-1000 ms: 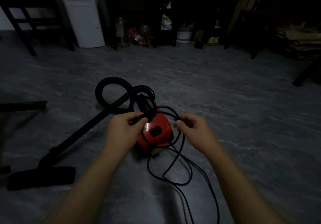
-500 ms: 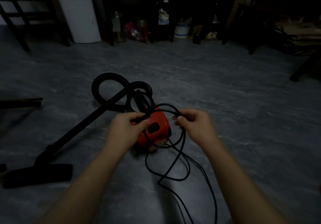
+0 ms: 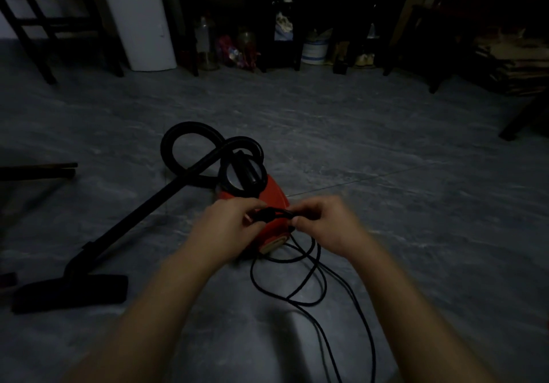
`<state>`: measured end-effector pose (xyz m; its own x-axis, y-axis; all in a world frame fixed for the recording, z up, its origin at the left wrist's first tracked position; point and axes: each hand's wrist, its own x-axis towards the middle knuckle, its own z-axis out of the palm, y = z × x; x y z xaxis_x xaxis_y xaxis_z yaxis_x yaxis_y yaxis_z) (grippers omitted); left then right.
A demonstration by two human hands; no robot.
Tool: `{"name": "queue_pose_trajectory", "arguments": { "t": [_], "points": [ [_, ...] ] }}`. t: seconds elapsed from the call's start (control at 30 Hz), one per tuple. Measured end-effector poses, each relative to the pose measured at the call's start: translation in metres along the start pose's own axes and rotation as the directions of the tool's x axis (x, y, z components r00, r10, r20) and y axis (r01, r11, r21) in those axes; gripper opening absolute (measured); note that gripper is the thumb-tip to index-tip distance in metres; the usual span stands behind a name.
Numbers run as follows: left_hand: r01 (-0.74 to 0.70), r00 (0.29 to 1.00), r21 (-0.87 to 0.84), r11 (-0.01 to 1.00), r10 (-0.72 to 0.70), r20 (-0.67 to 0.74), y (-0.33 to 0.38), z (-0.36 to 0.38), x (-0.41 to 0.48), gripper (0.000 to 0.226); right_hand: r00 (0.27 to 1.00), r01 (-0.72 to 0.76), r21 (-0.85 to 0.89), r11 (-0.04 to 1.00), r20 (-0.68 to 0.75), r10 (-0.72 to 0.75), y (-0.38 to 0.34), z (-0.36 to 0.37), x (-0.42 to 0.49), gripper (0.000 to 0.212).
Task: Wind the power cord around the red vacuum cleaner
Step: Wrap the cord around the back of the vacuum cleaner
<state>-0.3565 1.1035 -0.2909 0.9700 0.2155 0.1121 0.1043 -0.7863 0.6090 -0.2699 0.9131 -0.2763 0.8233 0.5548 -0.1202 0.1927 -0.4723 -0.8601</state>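
— What are the fingers (image 3: 299, 221) doing?

— Both sets are curled. The left hand (image 3: 228, 228) and the right hand (image 3: 323, 225) each pinch one end of a short gathered length of the black power cord (image 3: 273, 214). It is stretched between them, and the hands sit close together, thumbs toward each other.

— Where is that, relative to the machine?

— Just above the near end of the red vacuum cleaner (image 3: 274, 195), which sits on the grey floor (image 3: 401, 234). The left hand covers part of its near side. I cannot tell whether the held cord touches the red shell.

— And the rest of the cord?

— It drops from under the right hand and lies in loose loops on the floor just in front of the vacuum cleaner. Two strands trail on toward the bottom edge of the view, between the forearms.

— What else belongs to the machine?

— A black handle (image 3: 248, 171) on top. Behind it, a black hose (image 3: 178, 136) curls in a loop. From there a straight black tube (image 3: 142, 210) slants down to the left and ends in a flat floor brush (image 3: 71, 292).

— Further out?

— It is dim. There is a white cabinet (image 3: 139, 26) at the back left with a dark chair (image 3: 44, 26) beside it. Jars (image 3: 205, 40) and small clutter stand along the far wall, and a stack of flat cardboard (image 3: 511, 61) is on the right.
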Motion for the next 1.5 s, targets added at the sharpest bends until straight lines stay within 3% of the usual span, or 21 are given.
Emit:
{"name": "queue_pose_trajectory", "arguments": {
  "t": [0.27,0.5,0.63,0.9,1.2,1.4,1.5],
  "points": [
    [0.014,0.999,-0.078,0.997,-0.010,0.044,-0.002,-0.004,0.001,0.023,0.996,0.059,0.170,0.984,-0.071,-0.048,-0.008,0.003,0.000,0.020],
    [0.104,0.967,-0.309,0.945,-0.169,-0.191,-0.002,-0.007,0.009,0.016,0.966,0.170,0.248,0.954,-0.234,-0.112,-0.011,-0.001,0.000,0.022],
    [0.147,0.944,-0.435,0.888,-0.257,-0.207,-0.001,-0.010,0.009,0.006,0.965,0.191,0.278,0.942,-0.231,-0.127,-0.011,-0.003,-0.003,0.024],
    [0.160,0.928,-0.342,0.926,-0.260,-0.268,-0.003,-0.006,0.009,0.006,0.970,0.150,0.288,0.946,-0.227,-0.085,-0.005,-0.002,0.002,0.023],
    [0.124,0.988,-0.138,0.983,-0.135,-0.075,-0.006,-0.005,0.005,0.016,0.966,0.115,0.266,0.957,-0.254,-0.046,0.002,-0.008,0.004,0.023],
    [0.144,0.989,-0.162,0.976,-0.149,-0.020,0.000,-0.004,0.002,0.039,0.964,0.131,0.221,0.966,-0.256,-0.073,0.002,-0.009,0.002,0.025],
    [0.119,0.993,-0.193,0.974,-0.113,0.042,0.001,-0.002,0.001,0.028,0.962,0.137,0.209,0.968,-0.261,-0.080,0.002,-0.010,0.001,0.024]
  ]
}}
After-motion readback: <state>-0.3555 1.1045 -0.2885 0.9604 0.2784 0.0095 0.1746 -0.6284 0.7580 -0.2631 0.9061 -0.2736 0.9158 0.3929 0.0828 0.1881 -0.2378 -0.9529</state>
